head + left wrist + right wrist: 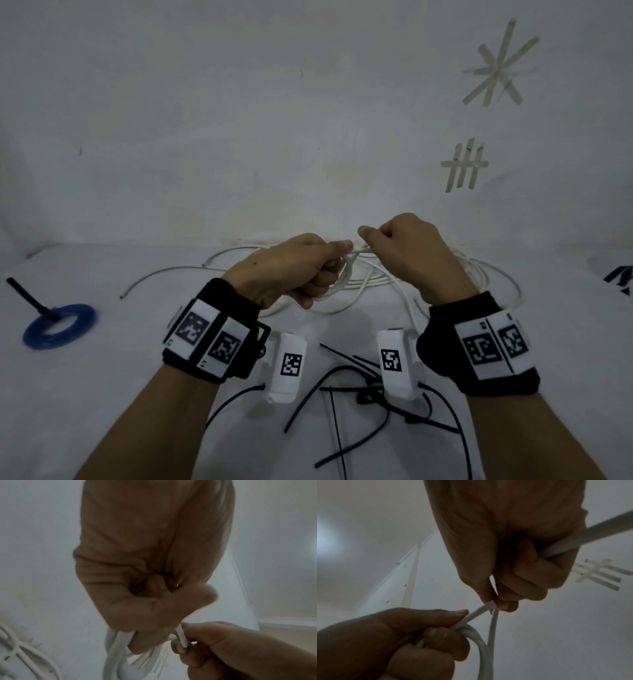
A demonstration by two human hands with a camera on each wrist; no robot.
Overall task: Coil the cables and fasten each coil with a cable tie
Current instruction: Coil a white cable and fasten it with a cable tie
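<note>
Both hands are raised just above the bench (102,394), close together near the wall (239,120). Left hand (291,270) is curled round several loops of the white cable (370,281), its thumb lying along the top of the bundle. Right hand (411,253) pinches a strand of the same cable between thumb and forefinger right beside the left thumb tip, and the right wrist view shows more cable passing through its closed lower fingers (537,574). From the left wrist view, the gathered loops hang down out of the left fist, with the pinched strand running across to the right hand (231,653).

Beyond and below the hands, the rest of the white cable lies loose on the bench in wide overlapping curves, reaching to the wall and out to the right; one free end trails off to the left. On the wall to the upper right are strips of tape (500,65) stuck in a star shape and, lower down, a crossed set. A blue coil (60,325) lies flat at the far left of the bench, a black tie (30,298) fastened round it with its tail sticking out. Loose black cable ties (342,404) are scattered on the bench under the wrists, crossing one another.
</note>
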